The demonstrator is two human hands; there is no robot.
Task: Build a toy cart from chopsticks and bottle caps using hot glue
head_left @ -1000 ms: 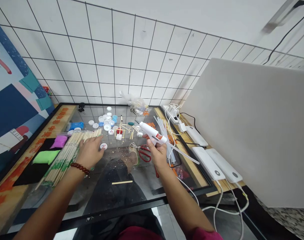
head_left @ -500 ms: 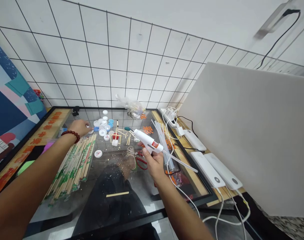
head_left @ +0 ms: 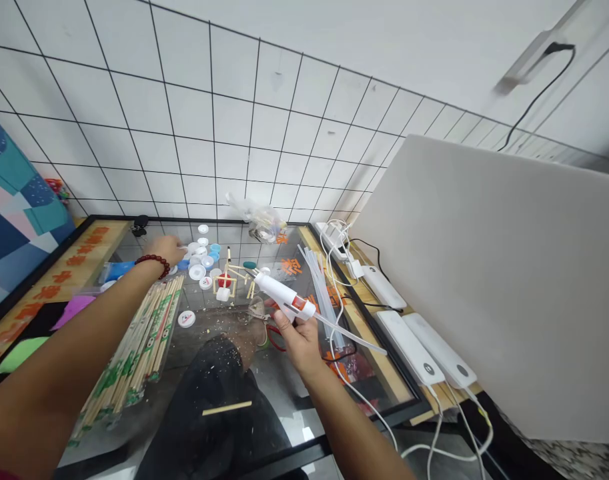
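Observation:
My right hand (head_left: 301, 340) is wrapped round the grip of a white hot glue gun (head_left: 277, 291). Its nozzle points up and left, and a clear glue stick (head_left: 351, 335) trails from the back. At the far left, my left hand (head_left: 165, 249) has its fingers curled beside a cluster of white and blue bottle caps (head_left: 197, 272); something whitish shows at the fingertips, too small to make out. Between the hands stands a small wooden stick frame (head_left: 233, 288) with a red piece (head_left: 224, 280) and a white cap (head_left: 223, 294) on it.
Packs of wrapped chopsticks (head_left: 144, 333) lie beneath my left forearm. Spare glue sticks (head_left: 321, 287), red-handled scissors (head_left: 275, 338) and a loose stick (head_left: 227, 408) are on the glass tabletop. White power banks (head_left: 409, 347) with cables line the right side. A plastic bag (head_left: 261, 223) sits at the back.
The view has shifted slightly. My left hand's fingers have curled in by the caps, with the extended finger no longer showing. My right hand still holds the glue gun near the stick frame.

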